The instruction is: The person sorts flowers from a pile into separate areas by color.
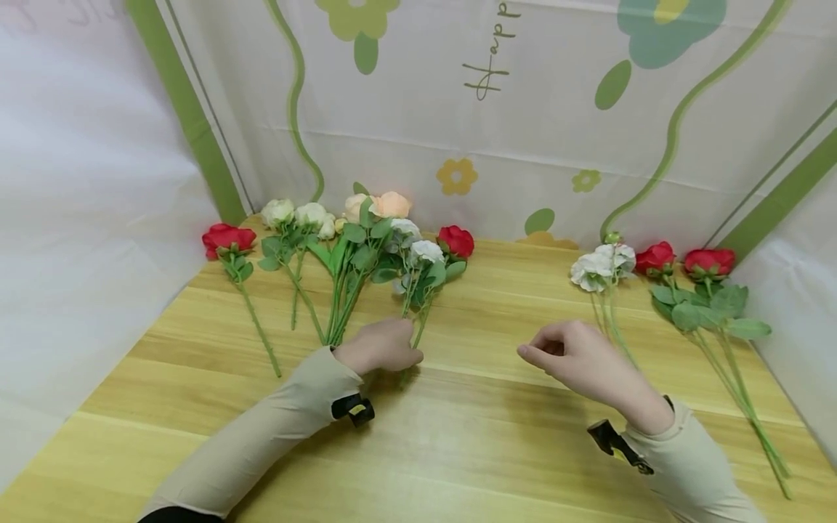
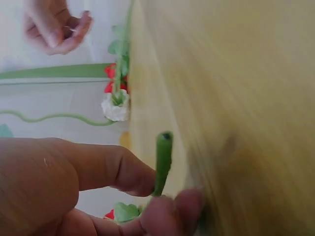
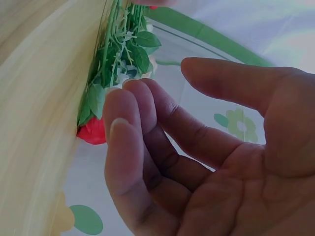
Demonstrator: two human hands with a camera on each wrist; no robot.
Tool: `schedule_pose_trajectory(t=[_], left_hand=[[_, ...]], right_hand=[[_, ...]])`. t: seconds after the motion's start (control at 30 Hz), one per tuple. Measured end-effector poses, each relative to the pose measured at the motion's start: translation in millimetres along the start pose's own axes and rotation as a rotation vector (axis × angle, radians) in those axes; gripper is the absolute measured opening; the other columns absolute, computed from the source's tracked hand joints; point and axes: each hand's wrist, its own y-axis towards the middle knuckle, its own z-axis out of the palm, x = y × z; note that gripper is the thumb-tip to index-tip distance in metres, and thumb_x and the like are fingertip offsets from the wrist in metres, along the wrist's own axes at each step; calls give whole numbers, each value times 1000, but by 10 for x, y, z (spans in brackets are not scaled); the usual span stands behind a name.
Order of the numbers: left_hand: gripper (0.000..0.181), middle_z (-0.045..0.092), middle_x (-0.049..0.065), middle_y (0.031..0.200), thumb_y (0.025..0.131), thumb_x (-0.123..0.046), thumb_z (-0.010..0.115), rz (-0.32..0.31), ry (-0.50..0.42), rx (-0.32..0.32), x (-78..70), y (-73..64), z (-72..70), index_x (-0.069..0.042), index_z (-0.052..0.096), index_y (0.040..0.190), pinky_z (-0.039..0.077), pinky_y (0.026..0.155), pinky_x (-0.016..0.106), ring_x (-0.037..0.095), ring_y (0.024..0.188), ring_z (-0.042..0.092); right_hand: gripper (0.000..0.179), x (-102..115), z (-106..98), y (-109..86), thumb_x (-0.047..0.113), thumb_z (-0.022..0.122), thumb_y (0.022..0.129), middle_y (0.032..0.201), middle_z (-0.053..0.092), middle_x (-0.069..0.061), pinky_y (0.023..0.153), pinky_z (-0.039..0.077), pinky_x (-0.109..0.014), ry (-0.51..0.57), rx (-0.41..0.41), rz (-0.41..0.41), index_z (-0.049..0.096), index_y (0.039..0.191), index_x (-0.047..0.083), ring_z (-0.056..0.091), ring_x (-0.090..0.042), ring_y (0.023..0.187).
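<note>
My left hand (image 1: 382, 345) is low over the table, among the artificial flowers at centre left. Its thumb and fingers pinch a green flower stem (image 2: 164, 157), whose cut end sticks out past the fingertips. In the head view, stems of white flowers (image 1: 426, 252) and a red rose (image 1: 455, 241) run down to this hand; which bloom belongs to the pinched stem I cannot tell. Above the table to the right, my right hand (image 1: 582, 363) holds nothing. The right wrist view shows its fingers (image 3: 123, 157) loosely curled and the thumb apart from them.
Pale peach blooms (image 1: 392, 205) and cream blooms (image 1: 277, 213) lie left of centre, with a single red rose (image 1: 227, 240) at far left. On the right are white flowers (image 1: 601, 266) and two red roses (image 1: 709, 263). A printed cloth (image 1: 523, 138) hangs behind the wooden table (image 1: 458, 450).
</note>
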Motion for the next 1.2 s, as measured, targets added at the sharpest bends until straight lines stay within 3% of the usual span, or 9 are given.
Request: schedule_pose_trajectory(t=[0.17, 0.37, 0.43, 0.57, 0.67, 0.8, 0.9, 1.0, 1.2], left_hand=[[52, 35, -6, 39, 94, -9, 59, 53, -108, 23, 33, 20, -33, -16, 38, 47, 21, 41, 23, 8, 36, 23], [46, 30, -6, 46, 96, -7, 59, 149, -180, 10, 55, 61, -33, -14, 36, 57, 26, 49, 25, 9, 43, 24], [38, 32, -5, 49, 97, -8, 60, 161, -230, 11, 28, 62, -26, -11, 43, 64, 29, 51, 24, 9, 44, 29], [7, 56, -1, 63, 98, -10, 62, 189, -313, 5, -73, 29, 5, -4, 61, 94, 39, 56, 25, 9, 50, 43], [9, 67, 3, 78, 98, -8, 62, 268, -367, -11, -164, -4, 47, -1, 62, 104, 45, 59, 25, 11, 59, 54], [5, 68, 0, 83, 98, -9, 62, 390, -444, -50, -286, -61, 102, -6, 60, 102, 49, 64, 26, 13, 75, 64], [5, 68, -7, 83, 97, -9, 64, 465, -489, -95, -364, -112, 134, -9, 60, 102, 51, 67, 27, 12, 81, 66], [7, 68, -9, 84, 96, -9, 65, 532, -525, -133, -421, -149, 169, -8, 62, 102, 52, 66, 27, 9, 83, 65], [8, 70, 1, 89, 94, -4, 66, 665, -595, -123, -501, -198, 223, -3, 61, 101, 54, 67, 27, 10, 85, 67]], right_hand=[[26, -5, 36, 7, 39, 64, 96, 68, 58, 6, 54, 42, -31, 5, 3, -8, 72, 82, 19, 48, -13, 58], [27, 7, 79, 24, 38, 65, 96, 66, 60, 4, 53, 44, -31, 47, 34, -36, 72, 81, 17, 51, -14, 58], [27, 21, 89, 21, 38, 65, 96, 66, 60, 4, 53, 44, -30, 62, 42, -38, 72, 81, 17, 52, -14, 58], [24, 48, 119, 24, 37, 64, 97, 70, 62, 5, 56, 45, -31, 76, 17, -35, 73, 84, 17, 53, -15, 61], [22, 51, 164, 39, 36, 65, 96, 77, 65, 5, 59, 48, -32, 98, -23, -27, 73, 92, 15, 57, -15, 67], [24, 54, 250, 64, 33, 67, 95, 85, 67, 3, 60, 52, -32, 198, -56, -41, 72, 102, 11, 62, -21, 75], [23, 88, 310, 71, 30, 68, 95, 88, 68, 0, 62, 54, -36, 303, -71, -79, 70, 104, 9, 64, -28, 77], [20, 153, 346, 57, 27, 68, 95, 91, 69, -2, 63, 55, -37, 378, -102, -111, 70, 104, 9, 65, -26, 78], [9, 250, 361, 0, 24, 68, 95, 90, 69, 1, 60, 52, -32, 389, -207, -178, 71, 97, 15, 64, -20, 72]])
